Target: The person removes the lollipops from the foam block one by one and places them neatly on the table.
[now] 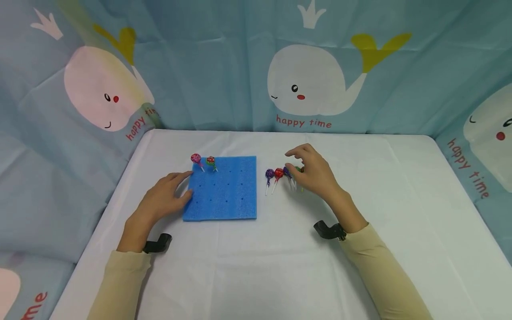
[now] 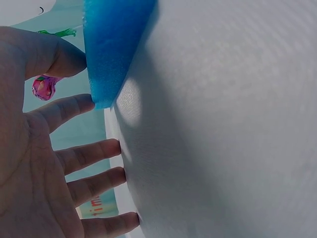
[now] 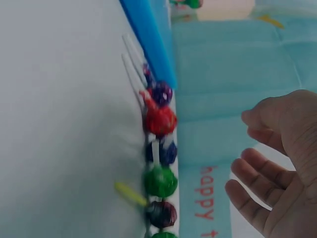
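A blue foam board (image 1: 222, 189) with small holes lies on the table; a pink lollipop (image 1: 196, 158) and a red-and-green lollipop (image 1: 210, 160) stand in its back left holes. My left hand (image 1: 163, 198) touches the board's left edge with thumb and index fingertips, its other fingers spread. Over a row of lollipops right of the board hovers my right hand (image 1: 316, 174), fingers slightly bent and holding nothing. In the right wrist view the row includes a purple lollipop (image 3: 161, 93), a red lollipop (image 3: 161, 121), a dark blue lollipop (image 3: 169, 152) and a green lollipop (image 3: 161, 182).
A white cloth (image 1: 256, 266) covers the table. Behind it and along the sides hangs a light blue curtain (image 1: 212, 84) with printed whales. Each wrist wears a black camera mount, the right mount (image 1: 329, 230) close above the cloth.
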Demonstrator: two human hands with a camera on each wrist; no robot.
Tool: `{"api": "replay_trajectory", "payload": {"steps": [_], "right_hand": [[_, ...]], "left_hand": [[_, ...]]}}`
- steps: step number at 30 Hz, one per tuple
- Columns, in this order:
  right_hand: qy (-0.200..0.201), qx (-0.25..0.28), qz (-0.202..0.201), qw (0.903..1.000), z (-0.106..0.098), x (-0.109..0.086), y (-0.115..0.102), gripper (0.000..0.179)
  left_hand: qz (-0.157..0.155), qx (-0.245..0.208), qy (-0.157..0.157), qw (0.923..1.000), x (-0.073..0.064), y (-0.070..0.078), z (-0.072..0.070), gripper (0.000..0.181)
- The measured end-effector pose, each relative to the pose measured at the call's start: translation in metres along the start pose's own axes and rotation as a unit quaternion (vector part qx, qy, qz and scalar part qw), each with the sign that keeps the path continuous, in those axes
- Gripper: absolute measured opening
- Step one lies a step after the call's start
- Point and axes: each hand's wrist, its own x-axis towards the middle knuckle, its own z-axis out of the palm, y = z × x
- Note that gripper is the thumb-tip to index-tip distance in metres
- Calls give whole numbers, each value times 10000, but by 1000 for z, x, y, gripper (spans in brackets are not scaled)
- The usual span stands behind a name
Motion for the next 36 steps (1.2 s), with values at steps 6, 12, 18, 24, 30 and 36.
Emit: {"api": "replay_trajectory", "payload": {"steps": [6, 12, 18, 24, 30, 36], "right_hand": [[-123, 146, -249, 9995, 15, 9, -18, 32], [-238, 325, -536, 9977, 28, 20, -31, 32], [-469, 652, -752, 9939, 41, 33, -45, 32], [-482, 858, -933, 9908, 52, 49, -58, 33], [-657, 1087, -1117, 9856, 66, 63, -71, 34], [-713, 1199, -1307, 9816, 87, 72, -85, 31]], "left_hand": [[8, -18, -13, 10000, -2, -1, 4, 65], [36, -95, 54, 9999, -1, 2, 5, 65], [-25, -121, 56, 9999, -1, 3, -3, 64], [59, -113, -3, 9999, 6, 4, -9, 65], [63, -63, -12, 10000, 10, 3, -9, 65], [-26, -66, -36, 10000, 4, 0, -1, 65]]}}
